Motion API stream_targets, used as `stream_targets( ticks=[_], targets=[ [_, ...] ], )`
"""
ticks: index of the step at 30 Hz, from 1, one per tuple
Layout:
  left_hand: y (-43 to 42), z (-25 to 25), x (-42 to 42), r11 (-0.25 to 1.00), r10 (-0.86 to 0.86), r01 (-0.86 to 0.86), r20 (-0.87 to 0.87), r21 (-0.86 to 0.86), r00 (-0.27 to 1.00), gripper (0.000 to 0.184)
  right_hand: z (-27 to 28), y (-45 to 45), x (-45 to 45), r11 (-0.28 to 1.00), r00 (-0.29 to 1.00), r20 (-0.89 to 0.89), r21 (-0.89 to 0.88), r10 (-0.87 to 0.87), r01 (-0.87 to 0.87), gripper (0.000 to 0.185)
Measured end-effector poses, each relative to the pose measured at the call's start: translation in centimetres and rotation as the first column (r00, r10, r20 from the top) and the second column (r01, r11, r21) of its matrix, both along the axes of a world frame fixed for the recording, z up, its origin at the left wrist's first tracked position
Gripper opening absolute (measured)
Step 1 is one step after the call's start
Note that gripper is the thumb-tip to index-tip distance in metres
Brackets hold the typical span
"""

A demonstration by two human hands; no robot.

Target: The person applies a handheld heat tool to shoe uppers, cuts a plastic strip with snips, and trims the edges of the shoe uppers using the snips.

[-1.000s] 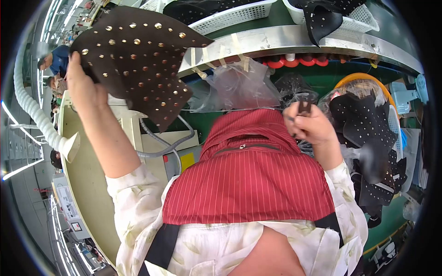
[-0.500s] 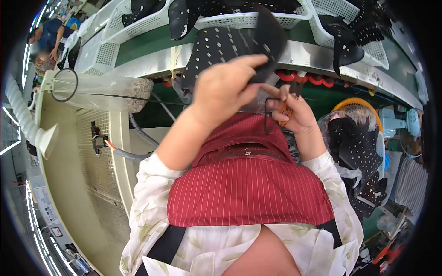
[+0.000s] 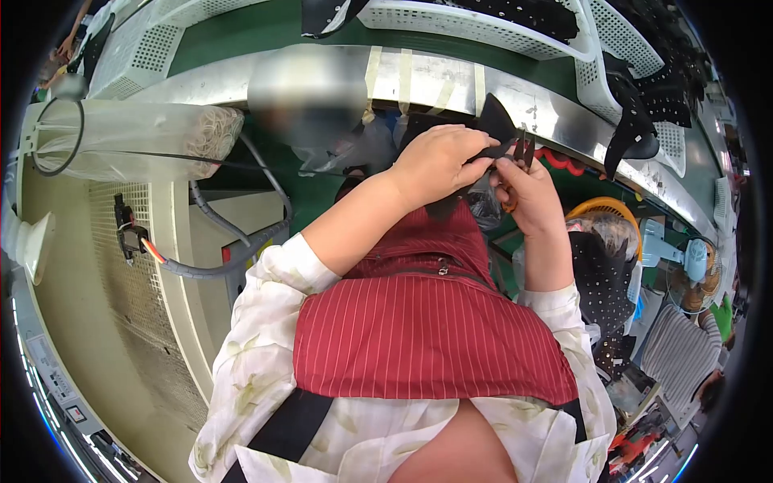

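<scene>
Above the red striped apron [image 3: 435,338], my left hand [image 3: 443,165] pinches a dark piece of material [image 3: 498,119], which stands up past the fingertips and partly hangs behind the hand. My right hand [image 3: 527,189] is closed around small dark snips [image 3: 525,149], their two tips pointing up and apart. The fingertips of both hands meet at the edge of the dark piece. Much of the piece is hidden by my left hand.
White baskets [image 3: 475,30] with studded black pieces stand beyond the metal table edge [image 3: 555,109]. At left are a clear bag [image 3: 161,141] and a cream machine [image 3: 97,346]. An orange-rimmed basket [image 3: 604,208] and a person in a striped top [image 3: 680,346] are at right.
My left hand has come across from the far left with the studded piece and now meets my right hand. The piece has turned and hangs lower. The view has shifted.
</scene>
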State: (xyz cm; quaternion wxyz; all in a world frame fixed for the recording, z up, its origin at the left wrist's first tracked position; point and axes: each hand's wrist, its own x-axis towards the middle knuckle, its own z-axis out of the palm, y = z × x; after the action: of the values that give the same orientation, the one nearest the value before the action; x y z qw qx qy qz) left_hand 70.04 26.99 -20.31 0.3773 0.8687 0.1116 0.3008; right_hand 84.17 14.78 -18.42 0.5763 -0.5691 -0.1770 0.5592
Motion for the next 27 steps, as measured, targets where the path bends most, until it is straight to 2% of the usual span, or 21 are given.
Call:
stream_targets(
  ticks=[1,3,4,6,8,9,10,12,13,15,16,17,18,19,20,22,23,24,26,27],
  targets=[
    [-0.4,-0.1,-0.2,0.999,0.014,-0.013,0.021,-0.047,1.000,0.025,-0.1,-0.1,-0.4,0.996,0.996,0.082,-0.077,-0.027,0.034,0.009],
    [-1.2,0.4,-0.8,0.994,0.038,-0.034,0.041,-0.105,0.998,0.025,-0.5,-0.8,-1.2,0.997,0.993,0.106,-0.042,-0.056,0.061,0.009],
    [-1.6,0.7,-1.3,0.988,-0.028,0.040,0.081,-0.151,0.996,0.025,-0.6,-1.4,-1.5,0.996,0.988,0.124,0.004,-0.092,0.092,0.010],
    [-1.8,0.3,-2.9,0.925,-0.175,0.226,0.185,-0.305,0.967,0.030,-0.6,-3.1,-1.7,0.995,0.990,0.114,-0.049,-0.085,0.091,0.010],
    [-1.9,0.1,-5.5,0.787,-0.092,0.167,0.154,-0.595,0.984,0.029,-0.7,-5.1,-2.1,0.979,0.979,-0.066,0.045,-0.195,0.198,0.008],
    [-1.6,-0.7,-6.5,0.739,-0.004,0.033,0.045,-0.673,0.999,0.026,-0.1,-6.0,-2.0,0.979,0.978,-0.134,0.104,-0.160,0.175,0.010],
    [-1.8,-1.8,-6.7,0.619,0.104,-0.084,-0.025,-0.781,0.994,0.033,0.2,-6.8,-2.2,0.980,0.977,-0.134,0.096,-0.163,0.177,0.010],
    [-2.0,-4.2,-6.6,0.809,0.242,-0.235,-0.060,-0.539,0.968,0.044,0.9,-7.9,-2.3,0.964,0.989,-0.134,0.249,-0.057,0.090,0.016],
    [-2.2,-5.1,-6.5,0.810,0.240,-0.232,-0.057,-0.539,0.969,0.044,1.4,-8.2,-2.3,0.967,0.982,-0.190,0.246,-0.014,0.062,0.022],
    [-2.6,-5.5,-6.0,0.620,0.186,-0.148,-0.039,-0.770,0.982,0.053,2.2,-8.5,-2.2,0.954,0.983,-0.177,0.300,0.039,0.017,0.022],
    [-2.2,-5.5,-6.1,0.624,0.185,-0.144,-0.034,-0.768,0.982,0.053,2.6,-8.5,-2.1,0.934,0.982,-0.163,0.356,0.093,-0.029,0.023],
    [-1.5,-4.8,-6.2,0.390,-0.037,0.021,0.008,-0.921,0.999,0.052,3.0,-8.3,-2.3,0.927,0.989,-0.129,0.376,0.066,-0.013,0.025],
    [-1.1,-4.4,-6.5,0.091,-0.239,0.133,0.108,-0.987,0.965,0.051,3.2,-8.6,-2.2,0.925,0.990,-0.124,0.380,0.064,-0.012,0.025],
    [-1.0,-4.9,-6.7,0.015,-0.246,0.166,0.158,-0.986,0.956,0.040,3.3,-8.9,-2.0,0.924,0.992,-0.124,0.381,0.017,0.032,0.026],
    [-1.1,-5.0,-7.1,0.020,-0.252,0.170,0.159,-0.985,0.955,0.040,3.3,-9.1,-1.8,0.920,0.992,-0.124,0.384,-0.032,0.077,0.027],
    [-1.5,-4.7,-7.9,0.122,-0.156,-0.061,-0.080,-0.991,0.985,0.027,3.2,-9.9,-1.3,0.899,0.976,-0.154,0.387,-0.156,0.205,0.027],
    [-1.8,-4.6,-8.2,0.164,-0.056,-0.089,-0.099,-0.982,0.993,0.020,3.2,-10.1,-1.2,0.891,0.962,-0.169,0.369,-0.215,0.264,0.025],
    [-1.8,-3.5,-8.4,0.173,-0.067,-0.086,-0.099,-0.981,0.993,0.020,3.1,-10.3,-1.2,0.880,0.944,-0.184,0.348,-0.275,0.324,0.024],
    [-1.1,-0.4,-8.5,0.474,0.117,-0.123,-0.076,-0.872,0.990,0.021,1.8,-11.6,-0.8,0.887,0.936,-0.191,0.309,-0.297,0.344,0.022],
    [-0.4,1.7,-8.4,0.682,0.102,-0.135,-0.090,-0.719,0.991,0.019,0.9,-12.2,-0.6,0.898,0.932,-0.195,0.264,-0.306,0.351,0.020]
  ],
)
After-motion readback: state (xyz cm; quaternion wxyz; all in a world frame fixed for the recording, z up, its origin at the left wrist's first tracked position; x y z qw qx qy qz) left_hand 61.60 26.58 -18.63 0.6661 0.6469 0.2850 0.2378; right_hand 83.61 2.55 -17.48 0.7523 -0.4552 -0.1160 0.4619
